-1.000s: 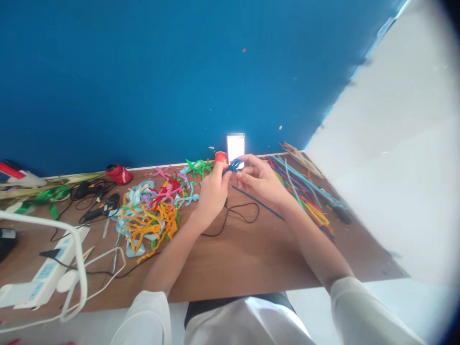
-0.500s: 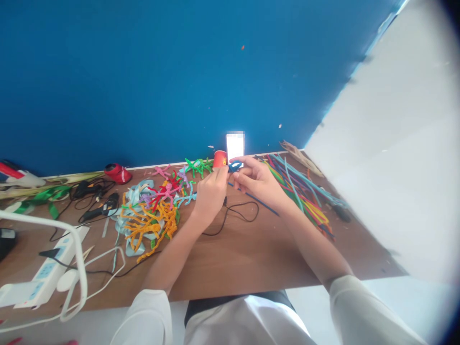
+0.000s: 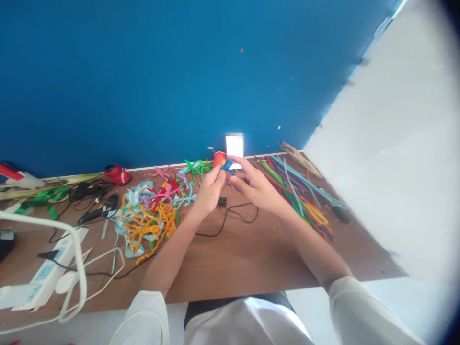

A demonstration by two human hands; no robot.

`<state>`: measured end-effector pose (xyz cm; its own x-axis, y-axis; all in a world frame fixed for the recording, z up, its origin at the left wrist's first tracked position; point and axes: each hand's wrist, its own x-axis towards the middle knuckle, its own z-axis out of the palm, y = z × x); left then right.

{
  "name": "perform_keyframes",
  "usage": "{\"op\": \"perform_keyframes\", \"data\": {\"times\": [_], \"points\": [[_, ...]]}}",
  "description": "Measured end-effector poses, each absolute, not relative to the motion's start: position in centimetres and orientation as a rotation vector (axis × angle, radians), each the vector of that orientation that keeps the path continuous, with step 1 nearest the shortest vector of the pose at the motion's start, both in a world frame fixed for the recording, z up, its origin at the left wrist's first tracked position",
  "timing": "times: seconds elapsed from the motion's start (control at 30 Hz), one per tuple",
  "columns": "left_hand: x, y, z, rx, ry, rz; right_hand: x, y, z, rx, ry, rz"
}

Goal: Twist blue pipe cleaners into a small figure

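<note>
Blue stem (image 3: 227,165): trailing end has moved out of sight; remainder mostly covered.
Left hand (image 3: 211,188): thumb up, pinching it.
Right hand (image 3: 258,187): half-curled alongside, grip unclear.

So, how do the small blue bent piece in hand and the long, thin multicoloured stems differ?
The blue piece is held between the left hand and right hand; the multicoloured stems lie on the brown table. The piece is bent compactly; the stems stretch mostly straight.
</note>
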<state>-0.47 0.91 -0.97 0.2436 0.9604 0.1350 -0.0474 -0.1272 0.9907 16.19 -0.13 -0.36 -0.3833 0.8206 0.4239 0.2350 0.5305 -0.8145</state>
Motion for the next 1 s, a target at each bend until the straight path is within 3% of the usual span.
{"op": "perform_keyframes", "data": {"times": [0.37, 0.57, 1.0], "points": [[-1.7, 1.0, 0.2, 1.028, 0.604, 0.841, 17.0, 0.1, -0.4, -0.803, -1.899, 0.919], [-1.1, 0.8, 0.0, 1.081, 0.671, 0.926, 17.0, 0.3, -0.8, -0.757, -1.806, 1.009], [-1.4, 0.5, -1.8, 2.348, 1.445, 1.371, 16.6, -0.4, -0.2, -0.634, -1.631, 1.269]]}}
